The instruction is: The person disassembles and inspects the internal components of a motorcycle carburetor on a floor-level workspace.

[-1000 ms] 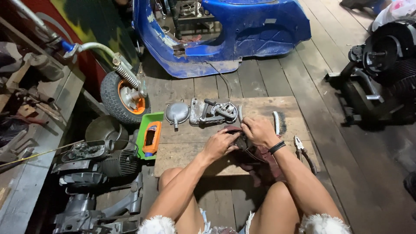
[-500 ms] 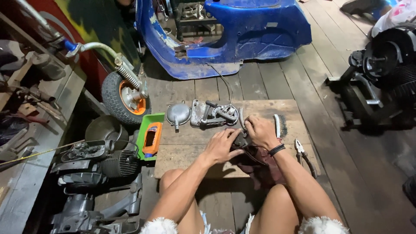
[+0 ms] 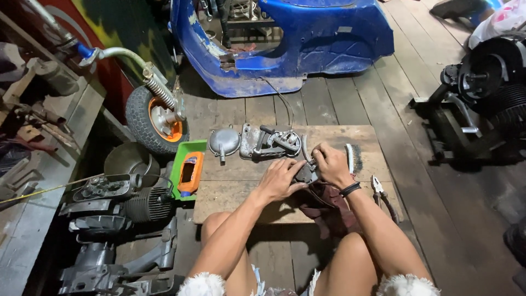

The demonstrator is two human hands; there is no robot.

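Both hands are working together over a small dark metal part, which is lying between them on the low wooden desk, right at the fingertips. The left hand is curling its fingers against the part's near-left side and pressing it down; the right hand is closing over its far-right side, fingers bent around the edge. Whether the right fingertips are pinching something smaller on the part is not clear, as the knuckles are hiding them. The two hands are nearly touching across the part, so neither is clearly nearer. Its long axis cannot be read, since the hands are covering most of it.

A dark red rag is lying just under and toward the body from the hands. Just beyond the hands, a grey engine cover with levers is resting on the desk, with a round grey metal cap beside it farther to the left. Just past the right hand a white-handled brush is lying, and to the right of the right wrist, pliers are sitting at the desk's edge. Well to the left of the left hand, a green tray is holding an orange tool.
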